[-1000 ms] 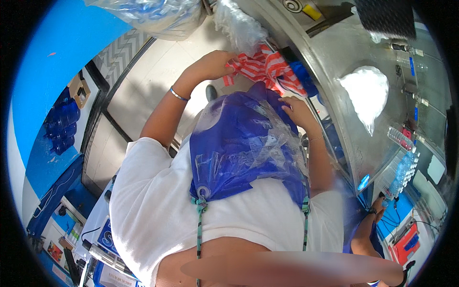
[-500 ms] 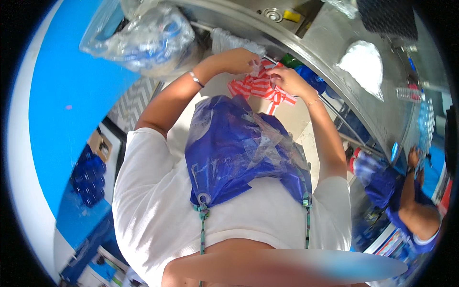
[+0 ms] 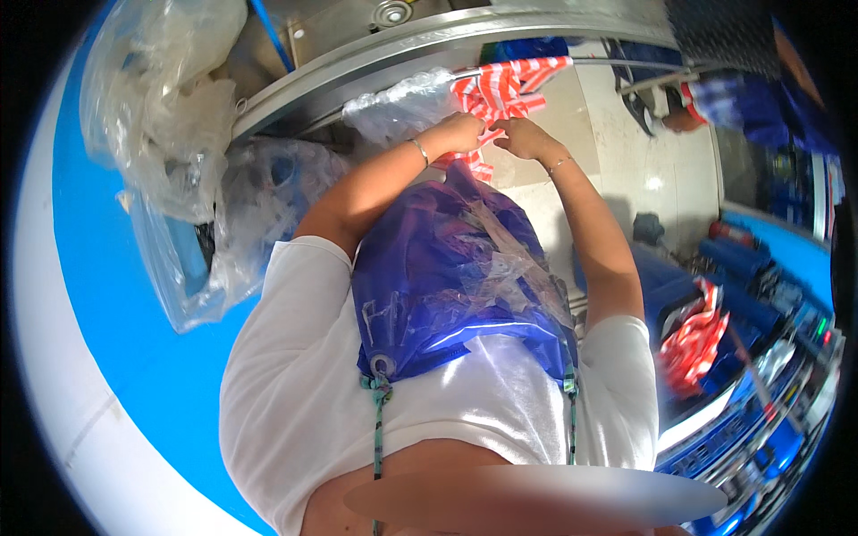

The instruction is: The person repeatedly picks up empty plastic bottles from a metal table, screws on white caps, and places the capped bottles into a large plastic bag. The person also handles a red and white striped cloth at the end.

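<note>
A red-and-white striped plastic bag (image 3: 493, 93) hangs against the metal rail under the counter's edge, its lower part gathered between my hands. My left hand (image 3: 460, 134) is closed on the striped bag, its fingertips partly hidden in the folds. Close by on the right, my right hand (image 3: 529, 139) has bent fingers pinching the same bag. A blue plastic apron (image 3: 447, 259) with clear tape patches hangs from cords in front of my white shirt, just below both hands.
Crumpled clear plastic (image 3: 402, 109) hangs from the rail left of the striped bag. Large clear bags (image 3: 161, 98) bulge at far left. A steel counter (image 3: 357, 55) curves overhead. At right, blue bins (image 3: 626, 268) hold another striped bag (image 3: 695, 344); a person in blue (image 3: 760, 112) stands beyond.
The view has swung to the right, bringing the bins into sight. My hands have come closer together on the striped bag, which now stretches up along the rail.
</note>
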### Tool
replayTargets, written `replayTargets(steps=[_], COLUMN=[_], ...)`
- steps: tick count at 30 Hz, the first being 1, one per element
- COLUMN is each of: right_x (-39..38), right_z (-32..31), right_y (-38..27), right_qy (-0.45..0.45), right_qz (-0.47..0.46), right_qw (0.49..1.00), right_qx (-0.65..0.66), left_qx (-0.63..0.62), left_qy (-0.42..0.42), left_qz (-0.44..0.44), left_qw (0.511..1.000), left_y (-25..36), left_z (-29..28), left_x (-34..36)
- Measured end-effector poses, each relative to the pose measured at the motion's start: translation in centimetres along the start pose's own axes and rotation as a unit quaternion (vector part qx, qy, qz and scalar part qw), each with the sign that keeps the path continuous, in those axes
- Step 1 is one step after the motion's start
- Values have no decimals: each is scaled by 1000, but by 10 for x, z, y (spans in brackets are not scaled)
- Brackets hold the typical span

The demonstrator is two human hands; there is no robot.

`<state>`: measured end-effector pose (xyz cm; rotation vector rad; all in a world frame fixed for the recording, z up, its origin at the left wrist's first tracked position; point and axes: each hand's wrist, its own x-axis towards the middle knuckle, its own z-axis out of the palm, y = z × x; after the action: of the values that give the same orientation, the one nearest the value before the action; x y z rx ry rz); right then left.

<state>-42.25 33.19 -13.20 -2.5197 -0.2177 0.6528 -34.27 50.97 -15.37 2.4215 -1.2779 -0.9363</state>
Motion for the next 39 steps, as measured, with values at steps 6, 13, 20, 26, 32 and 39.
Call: replayTargets(steps=[6, 13, 20, 26, 32, 39], right_x=[-31, -7, 49, 157, 235, 256], right_z=[48, 185, 279, 330, 429, 452], right_y=[13, 55, 148, 249, 245, 210], right_qy=[55, 15, 15, 189, 28, -30], right_qz=[32, 91, 117, 210, 271, 255], right_qw=[997, 988, 984, 935, 909, 944], right_qx=[40, 121, 132, 214, 315, 208], left_qx=[55, 68, -41, -66, -84, -9], left_qy=[-81, -23, 3, 116, 211, 158], left_qz=[36, 87, 68, -94, -156, -197], left_qw=[995, 994, 997, 987, 961, 968], left_y=[0, -27, -67, -142, -222, -301], left_z=[38, 145, 247, 293, 357, 384], left_x=[13, 34, 50, 168, 239, 313])
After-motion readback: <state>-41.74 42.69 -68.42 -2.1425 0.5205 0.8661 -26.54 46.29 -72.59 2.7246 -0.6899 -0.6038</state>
